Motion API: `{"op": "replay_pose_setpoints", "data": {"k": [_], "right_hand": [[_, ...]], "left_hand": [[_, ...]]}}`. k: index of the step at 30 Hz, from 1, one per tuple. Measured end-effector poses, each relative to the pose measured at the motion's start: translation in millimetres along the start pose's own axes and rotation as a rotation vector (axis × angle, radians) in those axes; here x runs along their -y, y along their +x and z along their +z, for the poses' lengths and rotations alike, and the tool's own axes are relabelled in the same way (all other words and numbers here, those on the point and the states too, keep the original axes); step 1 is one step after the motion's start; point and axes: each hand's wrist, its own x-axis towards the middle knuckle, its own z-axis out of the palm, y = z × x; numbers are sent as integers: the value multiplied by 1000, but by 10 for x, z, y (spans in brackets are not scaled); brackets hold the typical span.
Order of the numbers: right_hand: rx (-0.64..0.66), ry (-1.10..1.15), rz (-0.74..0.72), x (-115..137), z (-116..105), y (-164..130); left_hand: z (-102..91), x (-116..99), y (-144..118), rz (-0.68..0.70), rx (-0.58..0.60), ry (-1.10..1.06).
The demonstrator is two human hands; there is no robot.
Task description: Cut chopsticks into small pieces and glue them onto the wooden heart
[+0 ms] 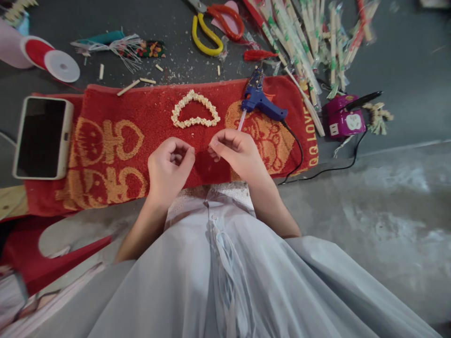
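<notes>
My left hand (171, 166) is closed in a pinch above the red towel (158, 105), thumb against forefinger. A short gap to its right, my right hand (236, 152) has its thumb and fingers pressed together. Anything in either pinch is too small or hidden to make out. Just beyond both hands lies a half-moon-shaped ring of small pale pieces (197, 123), touched by neither. A blue glue gun (262, 101) rests on the towel, its clear glue stick (242, 120) pointing toward my right hand.
At the left stands a phone (41, 138) beside a spool of red ribbon (52, 60). Yellow and red-handled scissors (207, 35), cut stick bits (128, 88) and wrapped chopsticks (292, 37) lie along the back. A purple box (345, 117) and black cord (324, 171) are at the right.
</notes>
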Motion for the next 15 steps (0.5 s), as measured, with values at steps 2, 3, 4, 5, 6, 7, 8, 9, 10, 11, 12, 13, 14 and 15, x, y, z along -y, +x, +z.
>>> {"op": "replay_pose_setpoints", "data": {"k": [2, 3, 4, 5, 6, 7, 8, 9, 10, 11, 12, 13, 14, 15], "right_hand": [[8, -5, 4, 0, 0, -3], [10, -8, 6, 1, 0, -5], [11, -10, 7, 0, -1, -7], [11, -10, 9, 0, -1, -8], [11, -11, 9, -1, -1, -9], [11, -11, 7, -2, 0, -9], [12, -11, 3, -3, 1, -9], [14, -11, -2, -5, 2, -9], [17, -13, -10, -7, 4, -8], [22, -18, -18, -8, 7, -8], [28, -28, -27, -9, 9, -8], [33, -42, -34, -10, 12, -8], [36, -60, -39, -10, 16, -9], [39, -80, -41, -8, 19, -12]], "left_hand": [[-4, -13, -5, -11, 0, -7], [-6, -18, -7, -17, 1, -8], [-8, -22, -7, -22, 1, -10], [-9, -23, -7, -26, 3, -13], [-10, -22, -5, -31, 6, -18], [-11, -20, -3, -36, 10, -23], [-13, -18, -1, -41, 17, -28], [-16, -17, 3, -46, 31, -32], [-20, -18, 7, -52, 50, -36], [-25, -20, 11, -58, 76, -41], [-31, -25, 16, -65, 102, -48], [-36, -30, 22, -70, 128, -58], [-42, -36, 28, -71, 150, -69], [-46, -42, 34, -65, 164, -79]]}}
